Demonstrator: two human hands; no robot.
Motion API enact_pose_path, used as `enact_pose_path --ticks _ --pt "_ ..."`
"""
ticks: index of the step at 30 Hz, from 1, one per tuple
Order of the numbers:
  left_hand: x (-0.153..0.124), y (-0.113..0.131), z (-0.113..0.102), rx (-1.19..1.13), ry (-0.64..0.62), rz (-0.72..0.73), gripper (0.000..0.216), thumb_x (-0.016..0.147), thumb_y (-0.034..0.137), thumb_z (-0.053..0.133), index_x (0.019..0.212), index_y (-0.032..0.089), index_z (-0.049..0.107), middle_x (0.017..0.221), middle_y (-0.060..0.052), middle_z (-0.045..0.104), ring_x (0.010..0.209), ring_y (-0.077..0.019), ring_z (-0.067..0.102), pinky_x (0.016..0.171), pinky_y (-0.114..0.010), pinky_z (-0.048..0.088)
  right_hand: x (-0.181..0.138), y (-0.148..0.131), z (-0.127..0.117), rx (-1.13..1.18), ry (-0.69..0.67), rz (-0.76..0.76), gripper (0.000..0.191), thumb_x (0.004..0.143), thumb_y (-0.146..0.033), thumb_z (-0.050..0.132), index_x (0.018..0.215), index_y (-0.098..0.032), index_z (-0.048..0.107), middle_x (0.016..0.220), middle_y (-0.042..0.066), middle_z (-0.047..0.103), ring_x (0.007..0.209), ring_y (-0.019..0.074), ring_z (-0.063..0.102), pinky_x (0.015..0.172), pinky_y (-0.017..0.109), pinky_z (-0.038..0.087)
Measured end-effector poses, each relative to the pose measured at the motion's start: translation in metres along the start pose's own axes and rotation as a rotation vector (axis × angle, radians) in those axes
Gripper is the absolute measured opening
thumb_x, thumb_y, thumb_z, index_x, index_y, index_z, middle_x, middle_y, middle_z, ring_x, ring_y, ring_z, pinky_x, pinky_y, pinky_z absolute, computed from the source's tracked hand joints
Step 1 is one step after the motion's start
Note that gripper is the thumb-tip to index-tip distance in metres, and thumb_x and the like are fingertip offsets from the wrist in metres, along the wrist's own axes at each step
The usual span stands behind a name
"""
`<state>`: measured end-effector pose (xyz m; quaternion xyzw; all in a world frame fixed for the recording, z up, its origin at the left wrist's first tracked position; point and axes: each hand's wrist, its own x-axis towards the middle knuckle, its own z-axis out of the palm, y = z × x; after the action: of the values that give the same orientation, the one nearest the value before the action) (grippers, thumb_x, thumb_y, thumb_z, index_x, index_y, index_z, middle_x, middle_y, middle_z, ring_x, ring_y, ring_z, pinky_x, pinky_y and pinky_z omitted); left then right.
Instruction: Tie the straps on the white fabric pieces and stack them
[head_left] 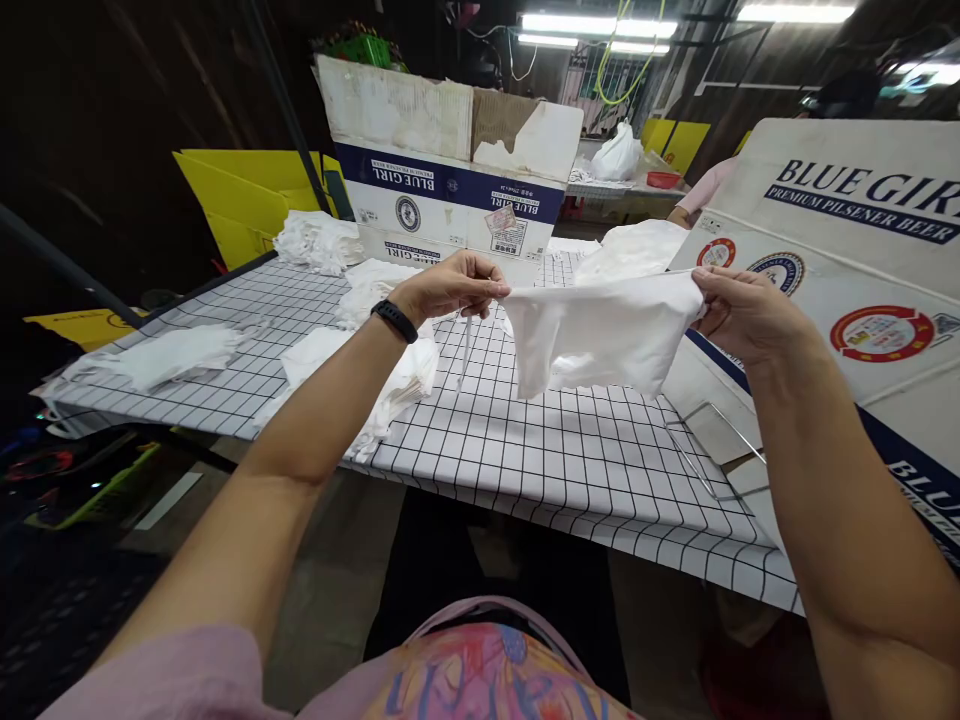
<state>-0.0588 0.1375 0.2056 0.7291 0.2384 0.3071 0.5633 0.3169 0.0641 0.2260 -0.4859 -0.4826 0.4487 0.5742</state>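
Note:
A thin, soft white cloth piece hangs stretched in the air above the table, its upper edge nearly level. My left hand, with a black band at the wrist, pinches its left corner. At the opposite corner my right hand is closed on the edge. A narrow white strip dangles below my left fingers; where it is attached I cannot tell. Beneath my left forearm lies a stack of white cloth pieces. The exact kind of cloth article does not show.
A checked cloth covers the table. Printed cartons stand at the back and at the right, close to my right arm. More white cloth piles lie at left and back left. Another person's arm shows behind the right carton.

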Motion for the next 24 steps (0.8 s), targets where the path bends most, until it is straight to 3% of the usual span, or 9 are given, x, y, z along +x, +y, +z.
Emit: enact_pose_path --ticks 4,6,8,11,14,17,21,24 --pt "-0.009 0.011 -0.001 0.059 0.013 -0.029 0.05 0.065 0.056 0.094 0.069 0.015 0.066 0.043 0.005 0.044 0.04 -0.0094 0.053 0.04 -0.021 0.038 -0.012 0.002 -0.005 -0.057 -0.107 0.095 0.025 0.077 -0.024 0.084 0.067 -0.017 0.062 0.053 -0.004 0.049 0.047 0.0064 0.046 0.048 0.019 0.042" --pt "-0.008 0.006 -0.004 0.092 0.023 -0.049 0.049 0.065 0.056 0.094 0.07 0.015 0.067 0.045 0.004 0.046 0.041 -0.0097 0.053 0.041 -0.023 0.039 -0.014 0.013 -0.007 -0.082 -0.163 0.125 0.027 0.075 -0.028 0.086 0.069 -0.017 0.063 0.054 -0.004 0.05 0.049 0.0074 0.047 0.051 0.02 0.045" --pt "-0.002 -0.01 -0.008 0.122 0.029 -0.076 0.047 0.066 0.052 0.093 0.072 0.014 0.068 0.051 0.002 0.053 0.045 -0.0093 0.054 0.044 -0.023 0.039 -0.011 0.037 -0.008 -0.123 -0.181 0.141 0.028 0.073 -0.033 0.088 0.074 -0.017 0.065 0.061 -0.002 0.057 0.054 0.0094 0.053 0.056 0.023 0.05" --pt "0.01 -0.057 -0.004 0.212 0.082 -0.094 0.037 0.072 0.044 0.089 0.074 0.013 0.069 0.064 -0.002 0.061 0.057 -0.0104 0.057 0.056 -0.025 0.045 -0.002 0.093 -0.008 -0.256 -0.119 0.162 0.028 0.074 -0.037 0.086 0.077 -0.017 0.067 0.07 0.002 0.064 0.062 0.0133 0.06 0.065 0.029 0.055" --pt "0.01 -0.114 0.02 0.495 0.227 -0.124 0.018 0.077 0.029 0.081 0.083 0.015 0.071 0.084 -0.006 0.068 0.081 -0.0167 0.062 0.08 -0.034 0.052 -0.005 0.156 -0.008 -0.565 0.037 0.148 0.021 0.077 -0.037 0.078 0.08 -0.017 0.069 0.077 0.005 0.069 0.075 0.0197 0.066 0.081 0.04 0.059" --pt "-0.014 -0.155 0.06 0.811 0.27 -0.125 0.015 0.081 0.022 0.075 0.095 0.017 0.071 0.107 -0.009 0.067 0.109 -0.0263 0.059 0.101 -0.047 0.047 -0.032 0.198 -0.008 -0.89 0.108 0.042 0.023 0.081 -0.033 0.069 0.097 -0.016 0.074 0.105 0.014 0.073 0.098 0.028 0.069 0.095 0.049 0.057" --pt "-0.069 -0.172 0.106 0.859 0.102 0.061 0.013 0.095 0.03 0.061 0.097 0.019 0.068 0.109 -0.009 0.065 0.108 -0.0251 0.057 0.098 -0.044 0.046 -0.087 0.212 -0.006 -0.956 -0.105 -0.082 0.038 0.093 -0.045 0.06 0.116 -0.018 0.074 0.129 0.017 0.065 0.113 0.0319 0.066 0.094 0.05 0.058" --pt "-0.105 -0.169 0.12 0.851 -0.064 0.17 0.017 0.098 0.036 0.06 0.099 0.021 0.067 0.109 -0.009 0.066 0.107 -0.0244 0.057 0.098 -0.042 0.043 -0.122 0.212 -0.007 -1.004 -0.265 -0.112 0.046 0.089 -0.057 0.066 0.122 -0.024 0.072 0.137 0.015 0.061 0.125 0.0366 0.06 0.102 0.057 0.053"
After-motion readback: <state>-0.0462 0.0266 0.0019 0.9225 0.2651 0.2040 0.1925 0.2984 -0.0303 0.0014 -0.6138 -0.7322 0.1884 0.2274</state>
